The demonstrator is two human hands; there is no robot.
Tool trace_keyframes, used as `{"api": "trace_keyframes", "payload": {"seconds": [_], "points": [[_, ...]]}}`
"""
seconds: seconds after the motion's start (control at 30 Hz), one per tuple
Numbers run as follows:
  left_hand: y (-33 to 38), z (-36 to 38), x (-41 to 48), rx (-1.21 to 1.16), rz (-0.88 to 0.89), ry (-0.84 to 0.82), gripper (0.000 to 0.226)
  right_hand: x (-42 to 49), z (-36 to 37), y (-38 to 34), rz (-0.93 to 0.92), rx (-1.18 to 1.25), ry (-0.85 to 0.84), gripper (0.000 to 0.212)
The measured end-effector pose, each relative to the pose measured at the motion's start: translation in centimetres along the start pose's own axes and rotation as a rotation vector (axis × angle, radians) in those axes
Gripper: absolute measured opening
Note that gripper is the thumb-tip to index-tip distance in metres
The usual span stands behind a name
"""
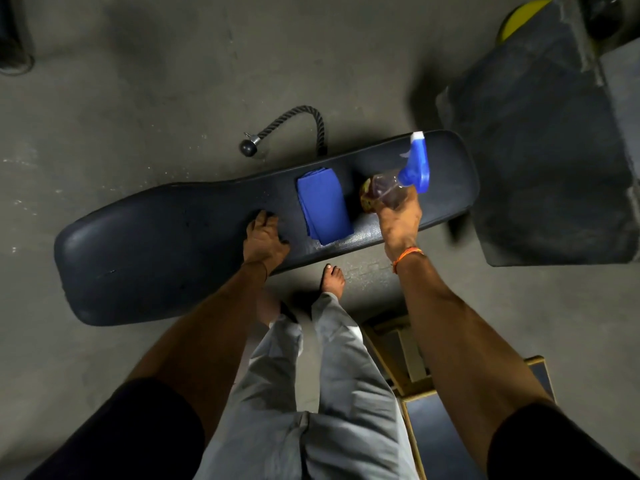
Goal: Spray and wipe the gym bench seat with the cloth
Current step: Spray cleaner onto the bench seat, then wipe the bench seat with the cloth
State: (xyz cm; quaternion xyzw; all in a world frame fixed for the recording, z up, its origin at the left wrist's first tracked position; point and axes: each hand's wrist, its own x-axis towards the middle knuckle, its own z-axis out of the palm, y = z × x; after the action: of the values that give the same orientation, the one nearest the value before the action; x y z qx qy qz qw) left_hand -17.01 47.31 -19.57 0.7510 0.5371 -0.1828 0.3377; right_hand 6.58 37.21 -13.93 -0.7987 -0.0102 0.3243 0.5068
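Observation:
A long dark padded gym bench seat (166,251) runs across the middle of the head view. A folded blue cloth (323,206) lies flat on it, right of centre. My right hand (398,220) grips a clear spray bottle (389,190) with a blue trigger head (417,164), held just above the right part of the seat, nozzle pointing away from me. My left hand (265,239) rests flat on the seat, fingers spread, just left of the cloth and holding nothing.
A black rope cable attachment (294,124) lies on the concrete floor behind the bench. A dark padded block (540,161) stands at the right, a yellow disc (519,20) behind it. A wooden-framed box (415,362) sits by my right leg. My bare feet (332,278) stand at the bench's near edge.

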Motion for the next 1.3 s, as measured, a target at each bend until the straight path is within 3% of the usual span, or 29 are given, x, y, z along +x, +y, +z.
{"api": "trace_keyframes", "payload": {"seconds": [0.2,0.47,0.77,0.93,1.1,1.2,1.3], "points": [[-1.8,-1.4,-0.6,-0.018,-0.023,0.027,0.076,-1.6,0.3,1.6,-0.002,-0.042,0.023,0.064],[-4.6,-2.3,-0.7,0.073,-0.01,0.043,0.071,-4.1,1.5,4.4,0.071,-0.15,0.136,0.057],[-8.3,-3.6,0.2,0.157,0.048,0.111,0.072,-4.7,3.3,6.3,0.126,-0.2,0.057,0.051],[-10.3,-4.4,2.3,0.331,0.231,0.142,0.072,-5.5,5.3,6.9,-0.209,-0.756,-0.233,0.044],[-12.1,-5.0,4.6,0.397,0.286,0.134,0.075,-4.4,9.6,7.0,-0.516,-1.072,-0.41,0.061],[-13.4,-3.5,5.0,0.367,0.285,0.157,0.073,-1.6,11.9,7.4,-0.674,-1.215,-0.394,0.068],[-14.3,-1.5,5.2,0.351,0.281,0.248,0.07,1.2,13.4,8.7,-0.705,-1.297,-0.336,0.066]]}}
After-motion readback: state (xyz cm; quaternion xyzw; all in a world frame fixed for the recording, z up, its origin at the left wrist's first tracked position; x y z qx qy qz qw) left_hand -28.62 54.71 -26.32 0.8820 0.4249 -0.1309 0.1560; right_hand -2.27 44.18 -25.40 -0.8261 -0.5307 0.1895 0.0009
